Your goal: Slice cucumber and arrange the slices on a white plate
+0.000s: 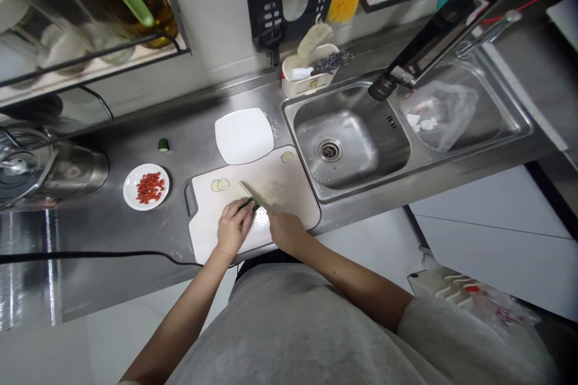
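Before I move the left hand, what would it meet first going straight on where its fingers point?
Beyond the green piece it holds, the left hand would probably meet the knife blade first; the gap is hard to judge here.

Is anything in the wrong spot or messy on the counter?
One small dark-green chunk sits alone on the grey steel counter, off the white rectangular cutting board where the pale-green round slices lie, so it looks a bit stray. Water drops also dot the counter beside the square white plate. Nothing looks broken.
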### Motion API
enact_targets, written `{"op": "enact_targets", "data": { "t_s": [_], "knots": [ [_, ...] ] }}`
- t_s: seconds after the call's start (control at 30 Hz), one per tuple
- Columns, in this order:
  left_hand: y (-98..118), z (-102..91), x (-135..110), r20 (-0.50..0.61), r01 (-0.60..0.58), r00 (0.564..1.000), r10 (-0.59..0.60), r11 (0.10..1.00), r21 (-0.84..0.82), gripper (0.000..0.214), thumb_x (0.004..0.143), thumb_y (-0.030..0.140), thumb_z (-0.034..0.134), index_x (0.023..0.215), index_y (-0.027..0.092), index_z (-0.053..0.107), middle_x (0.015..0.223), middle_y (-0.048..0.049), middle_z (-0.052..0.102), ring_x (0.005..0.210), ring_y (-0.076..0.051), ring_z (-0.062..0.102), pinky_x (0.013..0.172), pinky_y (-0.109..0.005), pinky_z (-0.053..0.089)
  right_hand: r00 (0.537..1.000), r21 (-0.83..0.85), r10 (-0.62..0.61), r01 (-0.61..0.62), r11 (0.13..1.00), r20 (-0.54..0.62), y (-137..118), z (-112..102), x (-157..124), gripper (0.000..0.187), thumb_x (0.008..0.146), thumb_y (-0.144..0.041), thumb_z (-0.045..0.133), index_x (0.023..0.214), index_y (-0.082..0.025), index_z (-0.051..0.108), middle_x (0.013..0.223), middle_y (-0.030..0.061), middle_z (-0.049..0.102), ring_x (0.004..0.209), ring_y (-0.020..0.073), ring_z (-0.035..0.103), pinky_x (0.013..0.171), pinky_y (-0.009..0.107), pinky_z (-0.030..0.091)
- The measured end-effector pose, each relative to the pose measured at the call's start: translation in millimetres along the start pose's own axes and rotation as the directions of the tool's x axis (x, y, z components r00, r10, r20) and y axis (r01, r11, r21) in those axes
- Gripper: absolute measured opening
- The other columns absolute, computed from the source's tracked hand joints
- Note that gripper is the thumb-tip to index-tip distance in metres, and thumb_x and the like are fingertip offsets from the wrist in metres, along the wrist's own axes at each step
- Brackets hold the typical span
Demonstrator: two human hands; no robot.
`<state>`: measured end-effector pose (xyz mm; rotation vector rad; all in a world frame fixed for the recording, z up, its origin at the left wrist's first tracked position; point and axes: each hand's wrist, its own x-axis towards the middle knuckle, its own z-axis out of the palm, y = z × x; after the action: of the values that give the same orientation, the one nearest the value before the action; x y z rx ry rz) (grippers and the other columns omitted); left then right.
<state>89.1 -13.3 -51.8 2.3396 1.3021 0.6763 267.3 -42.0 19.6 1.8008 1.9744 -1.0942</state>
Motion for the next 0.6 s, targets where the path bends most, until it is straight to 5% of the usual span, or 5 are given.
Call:
{"op": "enact_targets", "data": {
  "t_s": [0.6],
  "knots": [
    [-1.0, 0.7, -1.4, 0.02, 0.026, 0.999, -0.026, 0.999, -0.026, 0.027, 0.092, 0.027, 0.05, 0.113, 0.024, 0.067, 0.112, -0.0074, 0.066, 0.107, -0.02, 0.059, 0.094, -0.038, 0.05, 1.0, 0.016, -0.02, 0.02, 1.0, 0.003, 7.9, 7.3, 9.2, 0.029, 0.09, -0.015, 0.04, 0.112, -0.011, 0.058, 0.093, 0.015, 0.07, 0.09, 0.0237, 0.067, 0.073, 0.029, 0.046]
  ]
}}
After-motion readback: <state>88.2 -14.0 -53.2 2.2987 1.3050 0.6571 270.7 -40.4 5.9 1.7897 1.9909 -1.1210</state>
